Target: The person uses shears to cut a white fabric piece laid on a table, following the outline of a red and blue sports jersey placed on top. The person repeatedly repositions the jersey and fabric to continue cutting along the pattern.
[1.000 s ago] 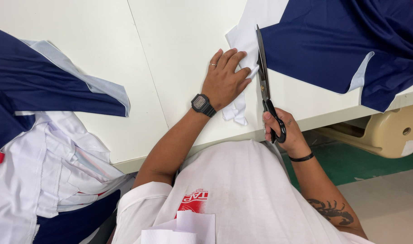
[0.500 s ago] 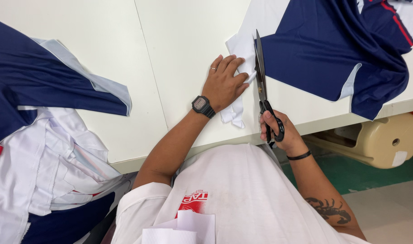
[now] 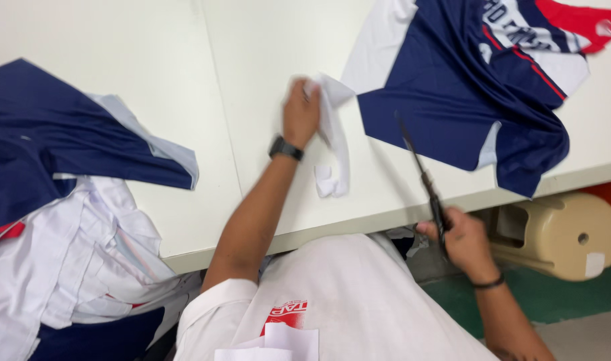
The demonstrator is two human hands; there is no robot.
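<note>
At the near edge, the right hand [image 3: 460, 242] hangs just off the bench [image 3: 252, 53], its grip closed around the handles of the scissors [image 3: 422, 177]. The blades look shut and slant up and left over the bench edge, the tip near the lower border of the navy shirt [image 3: 466, 100] without clearly touching it. A dark band circles that wrist.

Left of it, the left forearm reaches away across the bench, a black watch [image 3: 285, 148] on the wrist. The left hand [image 3: 301, 113] is clenched on the top of a white scrap [image 3: 332, 144]; the strip droops from the fist toward the near edge and its lower end lies curled on the bench, just left of the scissors.

At the near left, a heap of white cloth [image 3: 71, 267] spills over the bench edge, with a navy piece [image 3: 58, 140] lying across its far side.

Under the bench at right stands a beige stool [image 3: 559, 230] on a green floor.

Far right, the navy shirt spreads flat, with a white panel at its left and a red part at its far corner.
</note>
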